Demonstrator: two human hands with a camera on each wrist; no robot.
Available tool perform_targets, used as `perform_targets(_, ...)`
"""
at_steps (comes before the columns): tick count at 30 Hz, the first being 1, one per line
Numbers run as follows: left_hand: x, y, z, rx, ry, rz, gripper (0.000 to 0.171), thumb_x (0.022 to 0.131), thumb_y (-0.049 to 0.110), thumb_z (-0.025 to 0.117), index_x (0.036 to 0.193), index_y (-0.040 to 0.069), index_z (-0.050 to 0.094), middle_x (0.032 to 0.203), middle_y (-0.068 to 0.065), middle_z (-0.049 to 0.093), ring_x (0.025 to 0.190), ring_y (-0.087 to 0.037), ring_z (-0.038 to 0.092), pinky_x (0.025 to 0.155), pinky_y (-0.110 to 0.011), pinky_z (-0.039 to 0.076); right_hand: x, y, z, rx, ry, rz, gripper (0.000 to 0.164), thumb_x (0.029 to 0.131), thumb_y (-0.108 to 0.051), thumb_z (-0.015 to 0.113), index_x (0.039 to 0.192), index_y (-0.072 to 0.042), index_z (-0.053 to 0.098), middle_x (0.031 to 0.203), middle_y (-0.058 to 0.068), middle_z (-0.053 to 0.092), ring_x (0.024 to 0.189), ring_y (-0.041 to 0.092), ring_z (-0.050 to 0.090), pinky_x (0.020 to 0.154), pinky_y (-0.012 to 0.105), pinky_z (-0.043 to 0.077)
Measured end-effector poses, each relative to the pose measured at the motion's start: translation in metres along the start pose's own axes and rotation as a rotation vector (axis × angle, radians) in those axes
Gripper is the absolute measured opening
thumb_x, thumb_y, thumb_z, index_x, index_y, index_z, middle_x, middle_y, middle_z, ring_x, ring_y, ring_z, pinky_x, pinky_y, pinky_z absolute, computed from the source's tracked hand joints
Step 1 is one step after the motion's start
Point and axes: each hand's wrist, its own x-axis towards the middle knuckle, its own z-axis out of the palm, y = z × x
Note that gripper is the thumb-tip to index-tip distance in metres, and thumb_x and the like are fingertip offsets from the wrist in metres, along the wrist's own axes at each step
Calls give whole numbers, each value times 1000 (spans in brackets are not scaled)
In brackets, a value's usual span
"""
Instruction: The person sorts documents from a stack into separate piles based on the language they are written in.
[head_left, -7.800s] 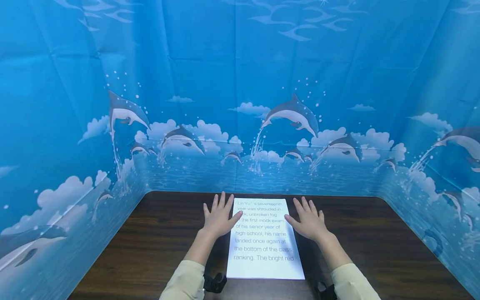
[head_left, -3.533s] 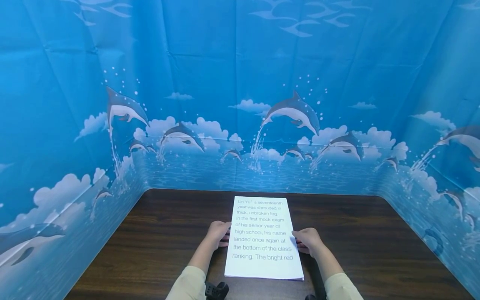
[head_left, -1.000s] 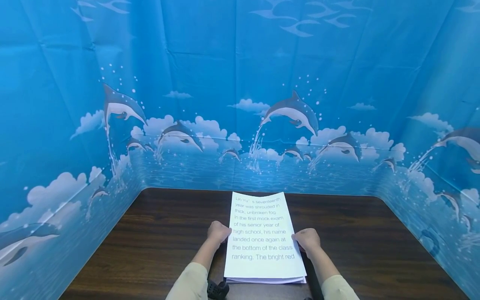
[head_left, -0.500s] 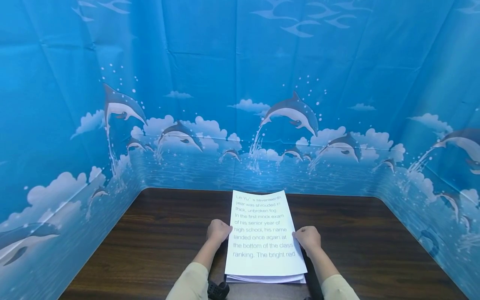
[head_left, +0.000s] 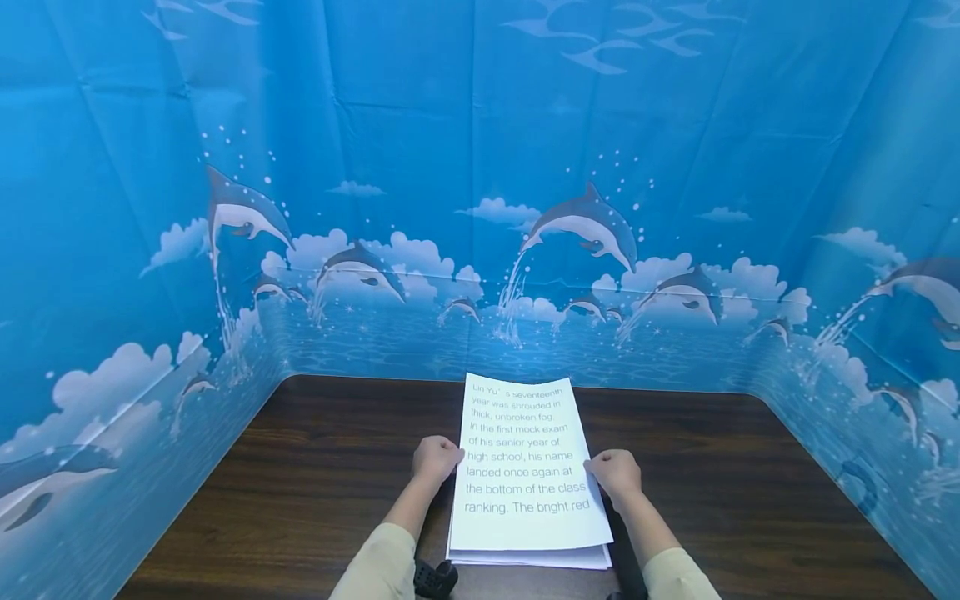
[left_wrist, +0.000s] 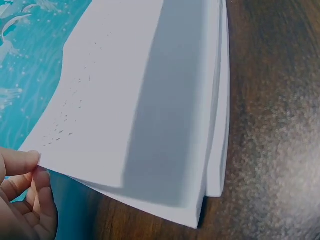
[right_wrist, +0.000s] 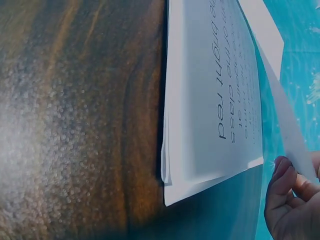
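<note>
My left hand pinches the left edge of a white sheet of printed paper between thumb and fingers. My right hand pinches its right edge opposite. The sheet carries large lines of English text and bows slightly between the hands. More sheets show beneath its near edge. In the left wrist view, the left thumb and curled fingers hold the sheet's edge, with a shadow across the paper. The right wrist view has a paper strip rising to the right hand, beside a page with text.
The sheets are over a dark wood-grain table. A blue curtain with dolphins and clouds surrounds the table's back and sides. Black wrist devices, including one by the left sleeve, sit near the table's front.
Earlier both hands lay spread beside the stack, then moved to its edges and closed on the paper. The top sheet has since risen and shifted slightly forward, exposing sheets beneath.
</note>
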Motion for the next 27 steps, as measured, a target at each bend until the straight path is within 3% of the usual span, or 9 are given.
perform_targets(9,1,-1,1,-86,-19,-34,13,77,8,56,69,-1,59,58,-7,51,46,-13,48,38,-18,36,0,-3,-1,40,-16,6,13,79,-8,55,74,3,61,70,10,55,60,18,49,47,26,37)
perform_targets(18,2,2,-3,-133,-31,-47,13,79,8,53,74,-4,57,65,-9,51,50,-16,51,39,-19,40,-1,-8,0,85,-44,21,13,80,-9,55,74,2,60,72,10,55,56,14,46,51,30,42)
perform_targets(22,2,3,-7,-135,-33,-47,13,80,9,53,75,-3,56,66,-10,51,51,-17,51,38,-16,36,7,-2,6,85,-27,24,13,80,-10,56,74,0,60,73,11,55,59,18,49,48,28,41)
perform_targets(27,3,6,-11,-154,-37,-48,12,81,8,52,76,-2,56,67,-10,51,52,-17,50,43,-24,42,27,15,22,62,0,18,12,81,-14,56,75,-4,60,75,9,55,64,20,50,41,25,37)
